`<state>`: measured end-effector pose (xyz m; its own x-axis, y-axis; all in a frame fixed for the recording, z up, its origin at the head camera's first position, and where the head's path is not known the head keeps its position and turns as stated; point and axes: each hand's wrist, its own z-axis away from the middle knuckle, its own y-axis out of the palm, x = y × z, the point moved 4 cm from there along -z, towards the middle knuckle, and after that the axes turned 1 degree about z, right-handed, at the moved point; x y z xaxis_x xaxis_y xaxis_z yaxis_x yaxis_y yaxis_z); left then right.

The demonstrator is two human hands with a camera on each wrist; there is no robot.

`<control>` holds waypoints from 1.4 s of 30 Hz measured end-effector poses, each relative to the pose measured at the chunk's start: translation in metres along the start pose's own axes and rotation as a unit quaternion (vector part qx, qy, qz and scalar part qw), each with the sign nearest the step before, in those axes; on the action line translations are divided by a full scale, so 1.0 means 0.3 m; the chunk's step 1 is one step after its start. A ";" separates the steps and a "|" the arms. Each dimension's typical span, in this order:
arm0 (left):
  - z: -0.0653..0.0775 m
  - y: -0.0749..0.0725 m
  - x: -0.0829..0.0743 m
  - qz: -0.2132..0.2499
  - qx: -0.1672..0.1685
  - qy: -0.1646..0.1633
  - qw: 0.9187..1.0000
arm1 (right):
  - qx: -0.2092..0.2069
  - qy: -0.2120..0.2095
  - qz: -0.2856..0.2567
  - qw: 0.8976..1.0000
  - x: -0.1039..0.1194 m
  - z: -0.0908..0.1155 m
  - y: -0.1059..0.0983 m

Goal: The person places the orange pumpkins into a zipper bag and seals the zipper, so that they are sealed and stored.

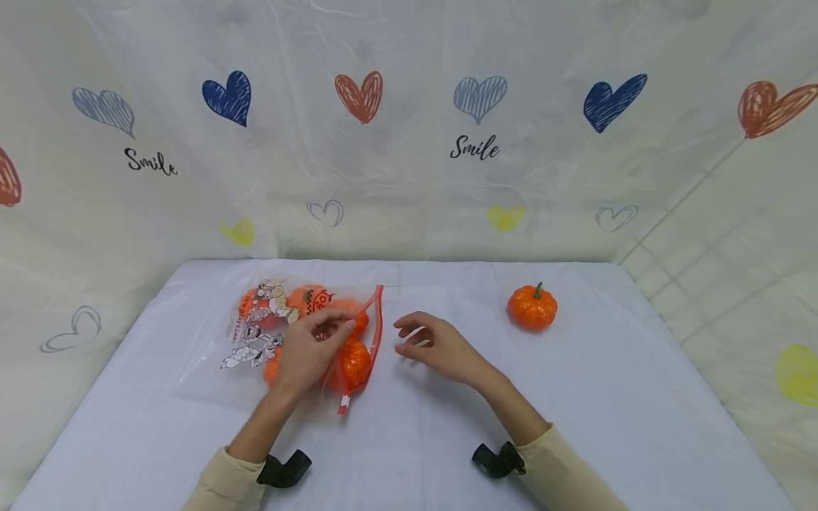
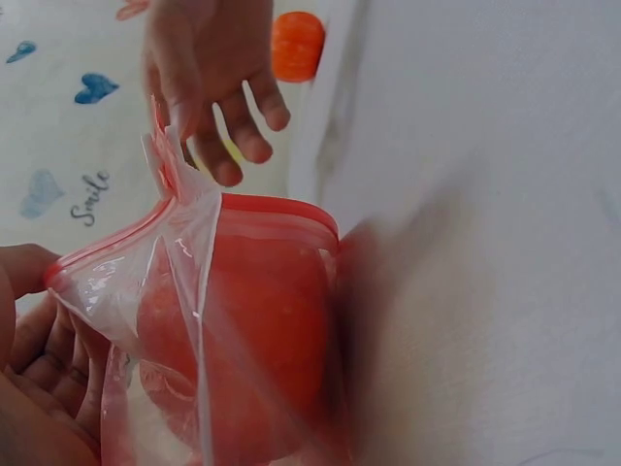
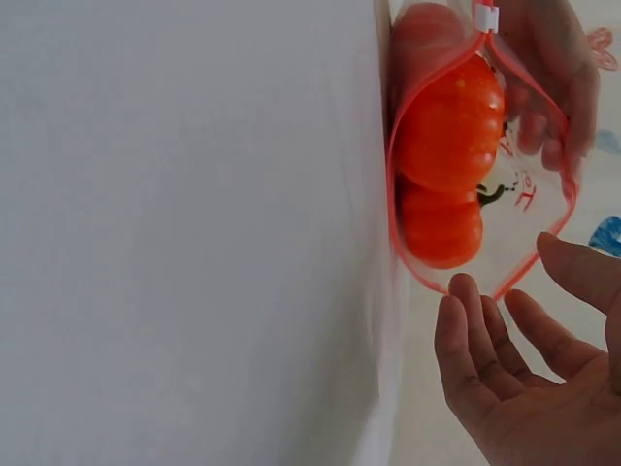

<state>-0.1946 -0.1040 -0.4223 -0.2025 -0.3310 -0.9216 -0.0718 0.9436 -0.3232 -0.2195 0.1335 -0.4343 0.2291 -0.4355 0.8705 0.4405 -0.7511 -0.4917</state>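
Left grip in pinch on bag

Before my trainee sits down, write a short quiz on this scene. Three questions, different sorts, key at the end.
1. Multiple choice: what does the left hand pinch?
A) A pumpkin's stem
B) The red rim of the clear zip bag
C) The white slider

2. True or false: the right hand holds nothing.

3. Fill in: in the head view, the loose orange pumpkin sits to the ____ of the bag.

Key: 1. B. 2. True. 3. Right.
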 end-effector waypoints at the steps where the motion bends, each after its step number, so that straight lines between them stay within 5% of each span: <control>1: 0.000 0.000 0.000 0.000 0.000 0.000 1.000 | -0.003 0.003 0.003 1.000 -0.004 0.003 -0.009; 42: 0.001 0.002 -0.001 -0.008 -0.006 0.016 1.000 | -0.136 0.037 0.039 0.989 -0.153 0.127 -0.319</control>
<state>-0.1944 -0.1031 -0.4222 -0.2323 -0.3465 -0.9089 -0.0863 0.9381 -0.3355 -0.2390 0.2444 -0.4265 0.1849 -0.5245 0.8311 0.1718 -0.8154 -0.5529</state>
